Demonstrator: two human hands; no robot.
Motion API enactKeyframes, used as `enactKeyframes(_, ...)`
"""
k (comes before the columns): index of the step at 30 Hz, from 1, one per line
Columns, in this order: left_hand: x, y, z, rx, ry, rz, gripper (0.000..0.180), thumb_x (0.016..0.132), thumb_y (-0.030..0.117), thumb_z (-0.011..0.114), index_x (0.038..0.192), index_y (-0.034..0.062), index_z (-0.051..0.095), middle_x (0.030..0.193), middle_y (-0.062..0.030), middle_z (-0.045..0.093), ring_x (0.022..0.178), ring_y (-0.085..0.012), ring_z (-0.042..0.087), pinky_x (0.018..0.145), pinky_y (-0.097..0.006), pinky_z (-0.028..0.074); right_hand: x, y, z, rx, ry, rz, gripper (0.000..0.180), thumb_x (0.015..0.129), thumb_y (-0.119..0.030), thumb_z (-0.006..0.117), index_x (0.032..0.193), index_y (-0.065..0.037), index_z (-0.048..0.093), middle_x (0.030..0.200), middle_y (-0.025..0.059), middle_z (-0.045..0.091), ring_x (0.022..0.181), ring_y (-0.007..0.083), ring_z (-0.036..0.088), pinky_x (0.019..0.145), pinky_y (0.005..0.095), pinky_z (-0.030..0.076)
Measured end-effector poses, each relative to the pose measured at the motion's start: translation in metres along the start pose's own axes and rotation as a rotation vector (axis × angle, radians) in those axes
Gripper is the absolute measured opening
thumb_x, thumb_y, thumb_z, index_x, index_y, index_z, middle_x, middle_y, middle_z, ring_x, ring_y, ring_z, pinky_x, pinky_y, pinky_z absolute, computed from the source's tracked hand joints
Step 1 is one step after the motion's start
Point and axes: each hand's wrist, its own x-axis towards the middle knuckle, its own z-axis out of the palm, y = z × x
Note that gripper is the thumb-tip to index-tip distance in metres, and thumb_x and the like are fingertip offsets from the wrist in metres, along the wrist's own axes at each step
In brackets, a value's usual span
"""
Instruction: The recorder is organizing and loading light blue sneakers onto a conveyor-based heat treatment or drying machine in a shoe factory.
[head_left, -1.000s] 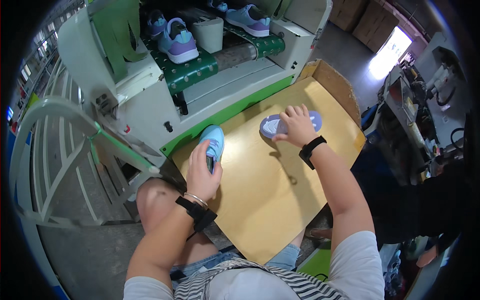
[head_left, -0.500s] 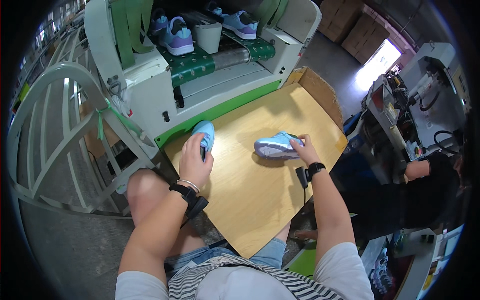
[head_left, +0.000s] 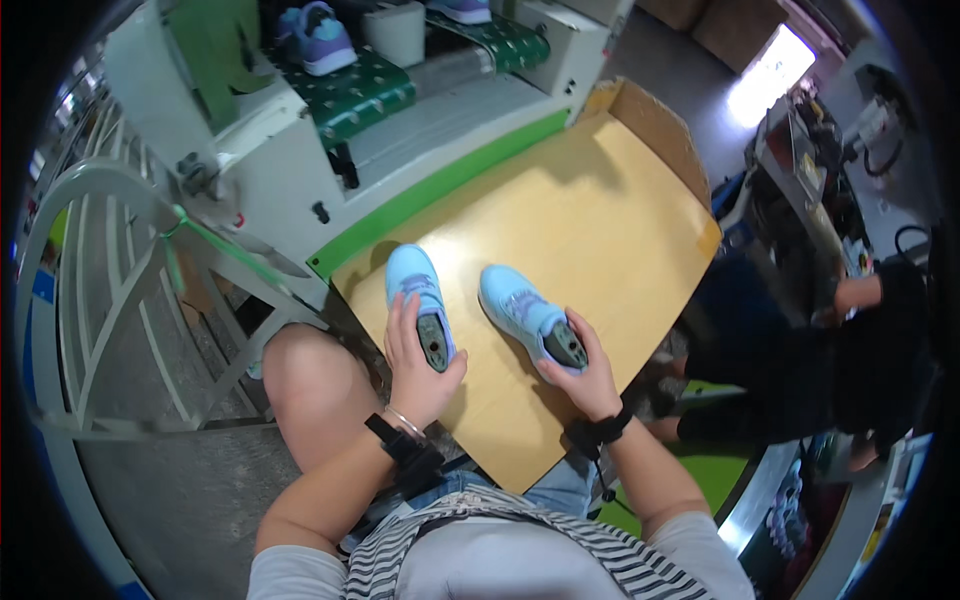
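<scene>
Two light-blue sneakers lie side by side on a wooden board, toes pointing away from me. The left sneaker (head_left: 411, 273) has a dark green shoe last showing in its opening. My left hand (head_left: 418, 372) wraps its heel end, fingers along the left side and thumb on the right. The right sneaker (head_left: 510, 300), toe angled to the left, holds a similar dark last. Around its heel my right hand (head_left: 588, 372) is closed, with the thumb at the back and the fingers on the right side. Both soles face the board.
The pale wooden board (head_left: 600, 230) reaches from my lap to a machine with a green studded conveyor (head_left: 365, 105), where more sneakers (head_left: 318, 40) stand. A cardboard edge (head_left: 665, 130) borders its far right. A white metal rail (head_left: 115, 300) is at left; a person in dark clothes (head_left: 800, 350) is at right.
The right sneaker has been turned from its side onto its sole, toe now away from me, and brought closer to the left one. My view has shifted down toward the board.
</scene>
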Motion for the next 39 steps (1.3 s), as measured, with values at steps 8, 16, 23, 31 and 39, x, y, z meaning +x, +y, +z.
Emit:
enactKeyframes(8,0.065,0.042,-0.019,-0.989,0.107,-0.51,0.076,0.077,-0.002,0.063,0.149,0.0024,0.039,0.144,-0.0163,0.045,0.134,-0.0284,0.047,0.114,-0.04,0.039,0.055,-0.041,0.013,0.483,0.226,0.145,0.071,0.081,-0.01,0.083,0.142,-0.005,0.047,0.128,0.0139,0.06,0.116,0.0216,0.06,0.101,0.0346,0.049)
enactKeyframes(16,0.182,0.133,-0.083,-0.607,0.397,0.217,0.074,0.082,-0.003,0.057,0.152,-0.0004,0.035,0.144,-0.0163,0.044,0.133,-0.0266,0.046,0.114,-0.039,0.034,0.272,-0.169,-0.046,0.523,0.248,-0.401,0.062,0.084,-0.02,0.083,0.132,-0.002,0.049,0.118,0.0119,0.062,0.102,0.0175,0.065,0.087,0.03,0.054)
enactKeyframes(23,0.295,0.094,-0.06,0.061,0.621,0.257,0.07,0.084,0.007,0.062,0.149,-0.0042,0.038,0.151,-0.0234,0.038,0.14,-0.0375,0.04,0.118,-0.043,0.031,0.446,-0.196,-0.055,-0.304,0.362,-0.423,0.066,0.079,-0.038,0.084,0.133,-0.008,0.06,0.124,0.0228,0.068,0.113,0.0358,0.066,0.096,0.0387,0.053)
enactKeyframes(31,0.238,0.101,-0.047,-0.078,0.507,0.462,0.077,0.09,0.025,0.072,0.155,0.0057,0.035,0.158,-0.0243,0.026,0.145,-0.0399,0.03,0.116,-0.052,0.031,0.39,-0.104,-0.065,-0.556,0.57,-0.753,0.035,0.089,-0.024,0.068,0.12,-0.007,0.063,0.116,0.0167,0.062,0.116,0.0386,0.056,0.101,0.0469,0.044)
enactKeyframes(39,0.096,0.007,0.025,0.49,-0.596,-0.052,0.094,0.09,0.05,0.066,0.162,0.0107,0.019,0.168,-0.0245,0.002,0.154,-0.0482,0.002,0.116,-0.072,0.013,0.345,-0.032,-0.093,-1.091,0.347,-0.104,0.059,0.088,-0.032,0.071,0.141,-0.011,0.055,0.155,0.0177,0.04,0.15,0.0389,0.026,0.121,0.0582,0.021)
